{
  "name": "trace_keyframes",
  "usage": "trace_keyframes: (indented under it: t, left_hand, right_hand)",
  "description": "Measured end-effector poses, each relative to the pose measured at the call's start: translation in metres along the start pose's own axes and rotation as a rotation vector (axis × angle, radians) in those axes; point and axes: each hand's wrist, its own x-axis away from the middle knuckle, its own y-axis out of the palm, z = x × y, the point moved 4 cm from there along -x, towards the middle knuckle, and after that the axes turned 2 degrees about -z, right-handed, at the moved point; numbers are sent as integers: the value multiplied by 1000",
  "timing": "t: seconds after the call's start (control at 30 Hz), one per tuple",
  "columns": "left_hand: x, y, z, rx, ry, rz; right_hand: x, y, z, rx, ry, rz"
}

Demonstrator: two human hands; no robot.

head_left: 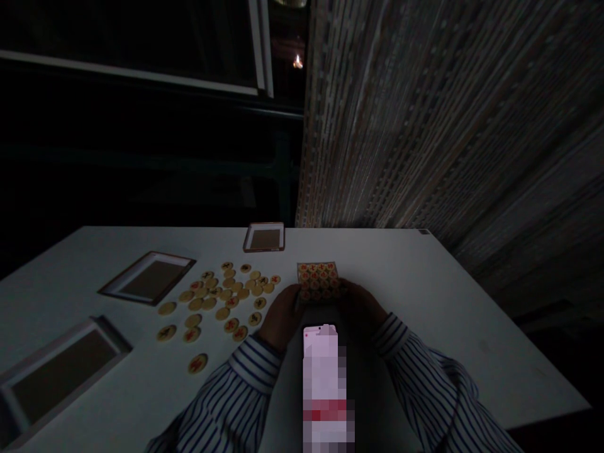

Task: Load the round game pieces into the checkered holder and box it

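A small box (299, 270) filled with rows of round Chinese chess pieces (318, 275), their red characters facing up, is held low over or on the table in front of me. My left hand (284, 313) grips its left side and my right hand (361, 302) its right side, fingers partly hidden in the dim light. Loose round wooden pieces (226, 294) lie scattered left of my left hand, some with red or black characters, others blank side up. Directly below the box lies a lit phone (321, 371), between my forearms.
Three shallow open boxes or lids stand on the white table (401, 264): one at the back (264, 239), one at the left (148, 277), one at the near left (66, 371). A string curtain (401, 113) hangs behind the table's right half.
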Motion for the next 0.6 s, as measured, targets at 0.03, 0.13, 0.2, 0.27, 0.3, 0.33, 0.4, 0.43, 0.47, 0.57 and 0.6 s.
trace_keyframes:
  t: [0.03, 0.13, 0.2, 0.27, 0.3, 0.33, 0.4, 0.43, 0.47, 0.57, 0.6]
  left_hand:
    - [1, -1, 1, -2, -1, -7]
    - [3, -7, 6, -14, -3, -7]
    - [5, -13, 8, -35, -9, 18]
    - [6, -20, 10, -60, -10, 43]
    - [7, -24, 12, -73, -7, 50]
    - [8, -28, 13, -85, -3, 54]
    - [9, -36, 15, -105, 0, 62]
    - [9, -41, 16, -112, -1, 67]
    - [9, -46, 17, -117, -3, 75]
    - [9, -62, 19, -113, -10, 107]
    - [9, -68, 19, -107, -14, 118]
  right_hand:
    - [2, 1, 4, 20, 18, 10]
    - [9, 0, 21, 85, 74, 88]
    - [12, -2, 31, 104, 103, 121]
    - [13, -5, 33, 140, 94, 100]
    - [12, -9, 31, 155, 77, 101]
    - [11, -13, 27, 171, 69, 122]
    - [8, -22, 17, 188, 80, 133]
    - [7, -27, 12, 186, 97, 137]
    - [5, -30, 6, 180, 115, 134]
    - [-1, -39, -8, 167, 137, 153]
    - [-4, -41, -12, 160, 136, 162]
